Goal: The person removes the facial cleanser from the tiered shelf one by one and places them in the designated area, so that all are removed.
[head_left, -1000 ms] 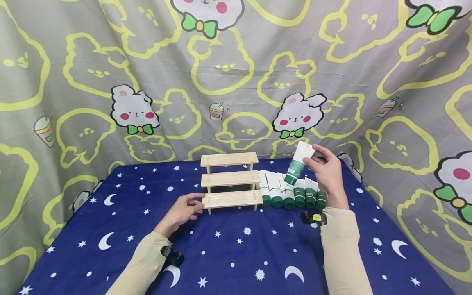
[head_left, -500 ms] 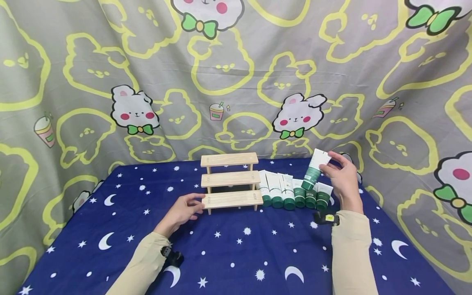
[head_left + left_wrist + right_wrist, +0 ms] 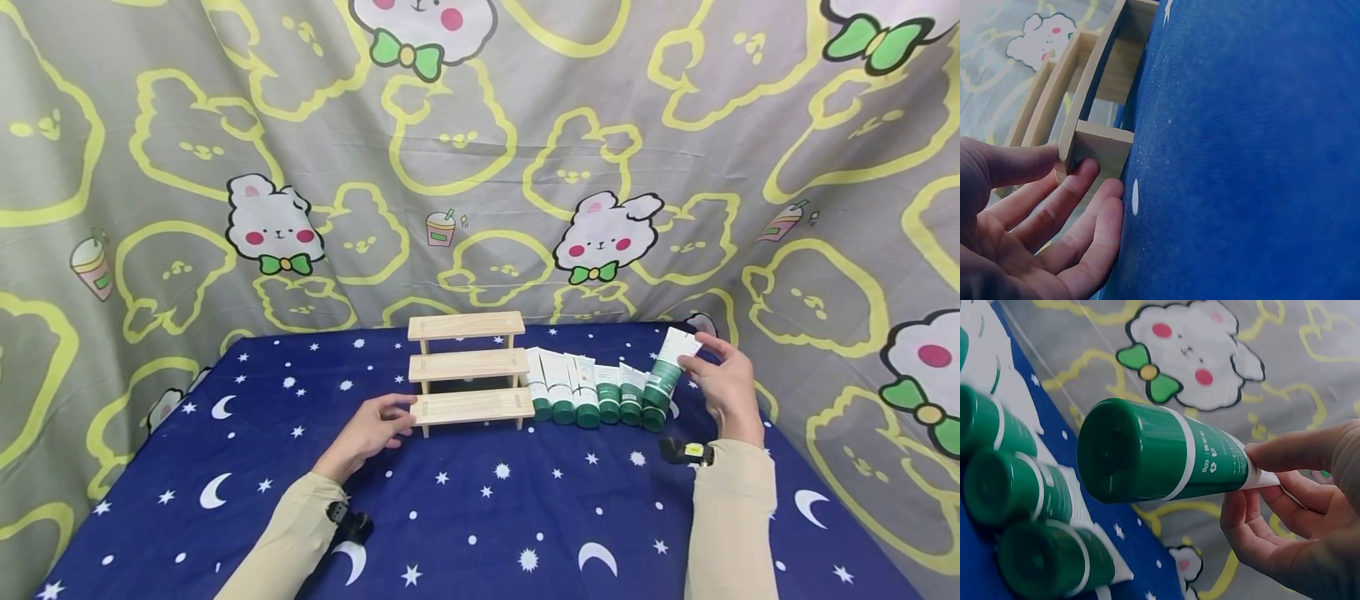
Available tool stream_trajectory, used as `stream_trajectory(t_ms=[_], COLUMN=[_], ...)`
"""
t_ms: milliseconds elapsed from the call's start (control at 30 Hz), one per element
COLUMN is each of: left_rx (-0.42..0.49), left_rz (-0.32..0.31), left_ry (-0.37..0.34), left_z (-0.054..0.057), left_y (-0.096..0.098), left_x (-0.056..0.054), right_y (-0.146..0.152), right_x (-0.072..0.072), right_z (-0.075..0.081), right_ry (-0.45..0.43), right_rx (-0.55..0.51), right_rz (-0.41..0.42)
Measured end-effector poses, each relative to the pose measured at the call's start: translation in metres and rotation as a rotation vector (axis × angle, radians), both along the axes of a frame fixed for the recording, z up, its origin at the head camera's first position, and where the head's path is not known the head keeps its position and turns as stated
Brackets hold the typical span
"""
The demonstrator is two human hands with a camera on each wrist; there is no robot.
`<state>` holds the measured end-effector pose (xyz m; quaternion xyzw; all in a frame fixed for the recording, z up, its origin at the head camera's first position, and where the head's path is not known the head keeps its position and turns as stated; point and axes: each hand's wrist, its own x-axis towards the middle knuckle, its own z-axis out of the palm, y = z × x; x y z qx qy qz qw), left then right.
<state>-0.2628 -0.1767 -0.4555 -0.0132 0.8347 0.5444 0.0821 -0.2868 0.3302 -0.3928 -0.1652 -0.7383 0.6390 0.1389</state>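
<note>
A three-step wooden riser stand (image 3: 468, 406) is set at the back middle of the cloth-covered table. My left hand (image 3: 373, 425) grips the left end of its lowest step; in the left wrist view the thumb lies on the step's edge and fingertips are under it. At the right, my right hand (image 3: 726, 385) pinches a green-and-white squeeze tube (image 3: 1160, 453) by its white flat end, green cap pointing down and left. In the head view it overlaps the rightmost tube of the row. Several similar tubes (image 3: 587, 396) lie side by side right of the stand, caps toward me.
A dark blue cloth (image 3: 480, 500) with white moons and stars covers the table. Behind it hangs a grey curtain (image 3: 465, 167) with yellow outlines and cartoon rabbits. Each wrist wears a black camera strap (image 3: 351, 523).
My right hand has carried the tube to the right and lower, from above the middle of the row to its right end. The left hand keeps its place on the stand.
</note>
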Motion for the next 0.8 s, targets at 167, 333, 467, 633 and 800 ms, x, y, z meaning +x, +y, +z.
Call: stream_trajectory(t_ms=[167,333,467,633,800], left_rx=[0.002,0.012,0.014,0.013,0.017], left_rz=[-0.002,0.000,-0.003,-0.010,-0.008], left_ry=[0.000,-0.004,-0.003,0.004,0.003], left_z=[0.001,0.000,0.000,0.001,0.000], left_y=[0.000,-0.001,-0.001,0.000,-0.001], left_x=[0.000,0.000,0.000,0.000,0.000], right_y=[0.013,0.023,0.029,0.036,0.039], right_x=[0.001,0.004,0.006,0.009,0.009], right_z=[-0.011,-0.020,-0.025,-0.030,-0.038], right_ry=[-0.027,-0.086,-0.118,-0.153,-0.207], right_rx=[-0.050,-0.031,-0.068,-0.071,-0.037], right_rz=[-0.011,0.005,0.002,-0.017,-0.006])
